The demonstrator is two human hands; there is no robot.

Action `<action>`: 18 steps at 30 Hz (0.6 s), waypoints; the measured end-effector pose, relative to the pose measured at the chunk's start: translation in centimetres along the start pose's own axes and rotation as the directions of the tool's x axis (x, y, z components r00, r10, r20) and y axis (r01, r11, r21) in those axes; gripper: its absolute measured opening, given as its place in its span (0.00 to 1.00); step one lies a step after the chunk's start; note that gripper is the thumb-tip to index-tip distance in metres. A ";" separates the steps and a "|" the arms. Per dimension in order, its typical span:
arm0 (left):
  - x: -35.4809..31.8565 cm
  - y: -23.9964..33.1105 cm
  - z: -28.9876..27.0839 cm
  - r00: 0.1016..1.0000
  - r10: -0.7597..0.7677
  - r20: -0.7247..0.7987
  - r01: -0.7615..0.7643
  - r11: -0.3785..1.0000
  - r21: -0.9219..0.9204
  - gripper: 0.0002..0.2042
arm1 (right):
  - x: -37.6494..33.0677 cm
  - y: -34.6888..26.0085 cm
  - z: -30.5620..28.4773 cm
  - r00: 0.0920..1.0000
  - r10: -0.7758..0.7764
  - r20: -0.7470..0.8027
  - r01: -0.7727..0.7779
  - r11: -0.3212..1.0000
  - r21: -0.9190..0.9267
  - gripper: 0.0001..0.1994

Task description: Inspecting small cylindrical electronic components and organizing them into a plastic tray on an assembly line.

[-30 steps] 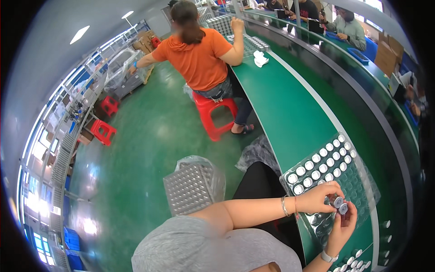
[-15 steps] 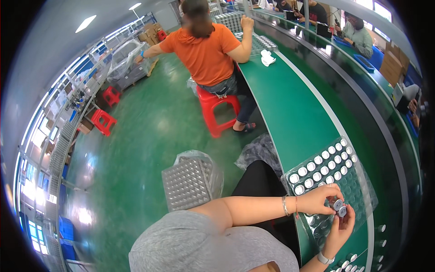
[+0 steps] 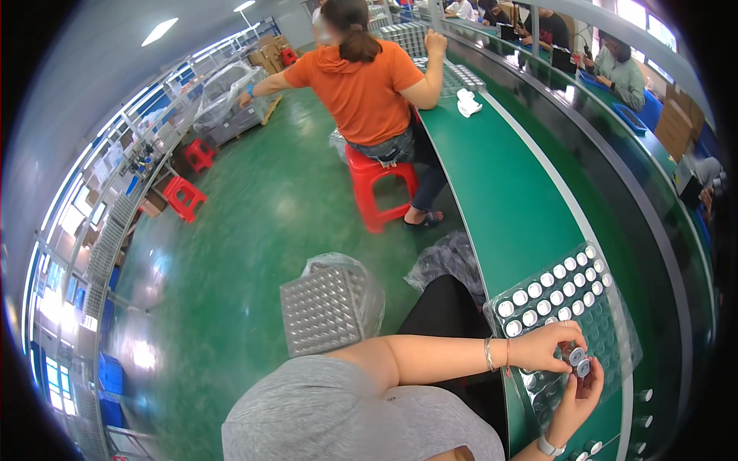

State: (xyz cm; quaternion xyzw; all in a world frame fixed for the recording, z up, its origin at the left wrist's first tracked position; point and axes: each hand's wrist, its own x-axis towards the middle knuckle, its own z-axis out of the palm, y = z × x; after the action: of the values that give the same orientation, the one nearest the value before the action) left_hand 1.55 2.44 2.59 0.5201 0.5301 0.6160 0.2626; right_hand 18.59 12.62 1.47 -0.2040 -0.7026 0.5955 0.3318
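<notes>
Over the clear plastic tray (image 3: pixel 607 326), my left hand (image 3: pixel 542 347) is closed on a small dark cylinder (image 3: pixel 576 356) with a grey round end. Right against it, my right hand (image 3: pixel 575 401) pinches a second cylinder (image 3: pixel 583 367) of the same look. The two grey ends face up side by side and seem to touch. White-topped round pieces (image 3: pixel 546 278) fill the tray's far rows, while the pockets nearest my hands look bare. My fingers hide part of both cylinders.
The tray lies on a green worktable (image 3: pixel 500 200) beside a conveyor (image 3: pixel 638 207). More white-topped pieces (image 3: pixel 593 446) stand at the lower right. Stacked grey trays (image 3: pixel 323 307) are on the floor to my left. A person in orange (image 3: pixel 357 92) sits ahead on a red stool (image 3: pixel 377 192).
The view has shifted slightly, so the surroundings sit a little further right. Both hands still hold the cylinders together over the tray. The person in orange has turned their head.
</notes>
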 end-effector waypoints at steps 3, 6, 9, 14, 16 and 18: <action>0.0 -0.1 0.1 1.000 0.001 0.006 -0.001 1.000 0.003 0.19 | -0.1 0.1 -0.1 1.000 0.009 -0.009 -0.009 1.000 0.007 0.23; 0.0 0.1 0.3 1.000 -0.005 0.002 0.005 1.000 -0.006 0.19 | -0.1 0.0 -0.1 1.000 0.008 -0.009 -0.008 1.000 -0.018 0.23; -0.2 0.3 -0.1 1.000 0.003 -0.013 -0.003 1.000 0.012 0.19 | 0.0 -0.5 0.2 1.000 0.015 0.010 -0.015 1.000 -0.006 0.23; -0.2 -0.1 0.4 0.999 0.019 -0.042 -0.018 0.999 0.032 0.20 | 0.0 0.0 0.0 1.000 0.027 -0.010 -0.027 1.000 0.005 0.22; -0.2 -0.3 0.4 1.000 0.006 -0.020 -0.006 1.000 0.003 0.19 | -0.3 -1.9 1.1 0.999 0.046 -0.016 -0.046 0.999 0.023 0.22; -0.2 -0.8 0.5 0.998 0.027 -0.048 -0.025 0.999 0.025 0.19 | -0.8 -5.1 2.6 0.992 0.044 -0.122 -0.056 0.994 -0.097 0.19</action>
State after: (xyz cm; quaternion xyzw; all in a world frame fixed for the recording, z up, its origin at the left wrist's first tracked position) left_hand 1.87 2.67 1.77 0.5149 0.5371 0.6254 0.2353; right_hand 17.83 9.17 6.03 -0.2733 -0.7050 0.5543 0.3478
